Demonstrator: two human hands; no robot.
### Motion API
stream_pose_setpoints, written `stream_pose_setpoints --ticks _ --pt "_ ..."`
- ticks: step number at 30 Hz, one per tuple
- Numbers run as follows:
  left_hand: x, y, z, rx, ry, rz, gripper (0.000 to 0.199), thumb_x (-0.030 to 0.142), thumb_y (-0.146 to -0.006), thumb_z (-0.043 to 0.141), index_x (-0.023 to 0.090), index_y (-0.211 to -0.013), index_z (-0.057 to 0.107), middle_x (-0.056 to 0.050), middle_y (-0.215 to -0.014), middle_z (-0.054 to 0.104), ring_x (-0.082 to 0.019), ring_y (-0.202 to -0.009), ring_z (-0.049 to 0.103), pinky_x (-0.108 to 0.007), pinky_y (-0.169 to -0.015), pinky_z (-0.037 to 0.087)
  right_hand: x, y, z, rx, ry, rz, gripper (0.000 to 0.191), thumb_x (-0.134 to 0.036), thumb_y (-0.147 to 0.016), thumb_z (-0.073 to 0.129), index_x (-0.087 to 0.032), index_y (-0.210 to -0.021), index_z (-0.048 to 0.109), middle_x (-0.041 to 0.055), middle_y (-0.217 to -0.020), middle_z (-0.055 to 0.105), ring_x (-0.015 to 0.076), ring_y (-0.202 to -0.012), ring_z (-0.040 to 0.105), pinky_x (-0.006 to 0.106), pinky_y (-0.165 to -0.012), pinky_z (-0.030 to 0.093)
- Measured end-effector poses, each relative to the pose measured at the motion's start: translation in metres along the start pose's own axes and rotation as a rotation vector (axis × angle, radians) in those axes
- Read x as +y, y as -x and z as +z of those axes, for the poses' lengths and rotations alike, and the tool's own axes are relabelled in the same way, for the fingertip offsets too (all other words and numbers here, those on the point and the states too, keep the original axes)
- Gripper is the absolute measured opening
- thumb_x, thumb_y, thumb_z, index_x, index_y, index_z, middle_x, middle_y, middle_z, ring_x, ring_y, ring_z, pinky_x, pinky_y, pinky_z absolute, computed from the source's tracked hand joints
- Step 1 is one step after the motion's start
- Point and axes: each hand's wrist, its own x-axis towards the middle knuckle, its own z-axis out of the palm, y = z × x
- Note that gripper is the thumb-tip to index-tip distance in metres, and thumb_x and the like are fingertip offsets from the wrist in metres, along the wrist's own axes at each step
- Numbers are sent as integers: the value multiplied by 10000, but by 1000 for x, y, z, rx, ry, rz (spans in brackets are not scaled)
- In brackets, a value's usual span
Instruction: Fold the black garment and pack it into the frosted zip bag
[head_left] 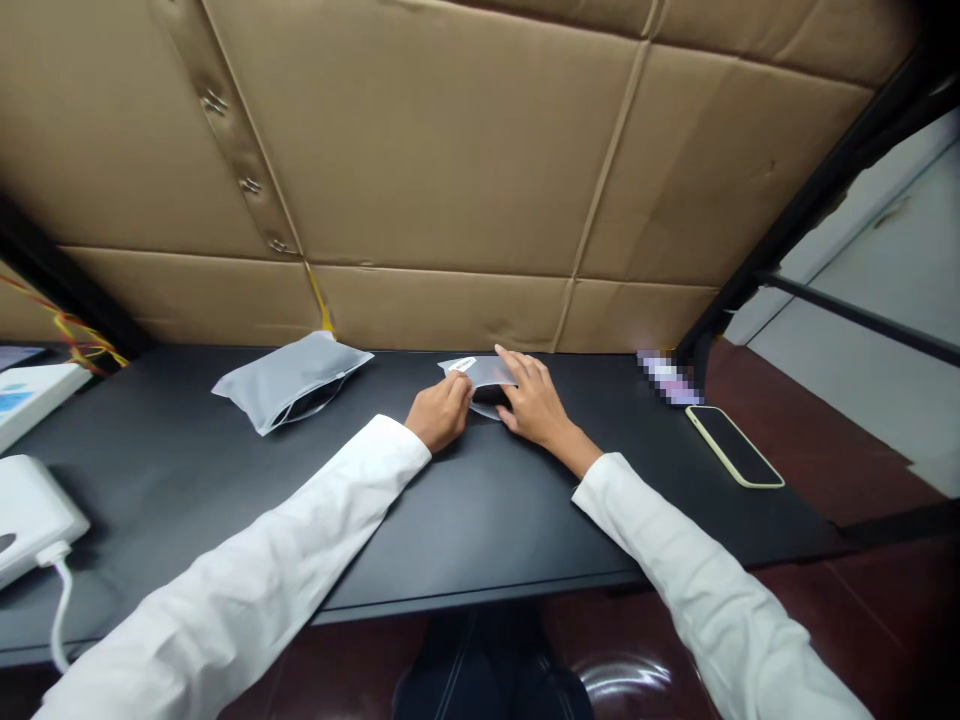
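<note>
A small translucent bag with a white label lies at the back middle of the black table, its mouth gaping towards me. My left hand pinches the bag's left edge, fingers closed beside the label. My right hand is at the bag's right side with its fingers spread, thumb near the opening and fingertips touching the upper layer. To the left a larger grey-white zip bag lies with its opening parted. Whatever is inside either bag is too dark to make out.
A phone in a pale case lies at the right end of the black table, beside a blurred purple item. A white device with a cable and a white box are at the left. Cardboard stands behind.
</note>
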Motion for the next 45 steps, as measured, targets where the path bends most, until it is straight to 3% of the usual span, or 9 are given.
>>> stream_pose_setpoints --ticks 6,11,16,23,30,35,39,42,45 --pt "-3 2 3 -86 14 -17 178 227 -1017 356 176 -949 512 -84 -958 648 -176 -785 656 -259 -606 439 7 -17 20 -43 2 50 200 -140 -727 689 -106 -919 732 199 -1382 567 352 -1196 533 536 -1021 418" --pt "-6 2 3 -111 2 -22 171 237 -1018 356 180 -957 506 -84 -966 645 -184 -826 656 -262 -641 452 8 -12 24 155 -142 58 190 -184 -675 696 -153 -862 705 168 -1295 625 343 -1199 524 523 -1014 411" --pt "-12 0 3 -88 -1 -94 174 251 -1022 349 185 -950 493 -72 -936 635 -177 -810 643 -261 -638 445 6 -5 6 292 -462 103 175 -210 -614 657 -211 -782 607 113 -1155 659 295 -1093 576 472 -947 461" --pt "-12 -2 -1 26 30 -43 174 253 -1022 389 185 -907 499 -58 -911 636 -157 -790 622 -247 -664 444 16 -4 -14 283 -935 361 126 -250 -610 612 -216 -679 513 57 -991 659 239 -938 605 378 -866 473" --pt "-17 -1 -1 -27 87 -97 204 281 -1017 411 181 -896 542 -59 -912 625 -148 -770 603 -246 -669 438 28 -4 -15 365 -1393 784 226 -398 -618 612 -237 -758 538 -1 -710 595 220 -765 594 362 -749 486" --pt "-19 -2 0 -64 214 -154 233 308 -997 435 178 -850 560 -53 -870 603 -147 -745 577 -259 -695 455 26 -6 -31 230 -1589 866 300 -373 -643 704 -220 -877 595 0 -816 656 192 -777 624 325 -759 506" --pt "-15 -3 -5 -80 577 -355 305 405 -979 458 174 -811 566 -8 -715 573 -125 -625 544 -257 -638 452 14 -4 -27 42 -1536 875 437 -341 -630 794 -216 -1002 600 19 -967 680 182 -846 645 295 -743 510" --pt "-12 -3 -13 -216 948 -528 369 519 -940 486 165 -905 584 33 -593 536 -109 -495 505 -249 -536 432 7 -2 -21 -137 -1429 820 576 -359 -673 786 -242 -1198 581 67 -1142 661 207 -962 647 295 -722 511" --pt "-11 -1 -23 -424 1192 -590 451 568 -832 622 158 -1017 580 34 -634 574 -91 -445 482 -239 -483 411 7 0 -21 -234 -1348 714 598 -365 -715 744 -249 -1279 583 88 -1164 655 228 -1042 628 317 -758 519"
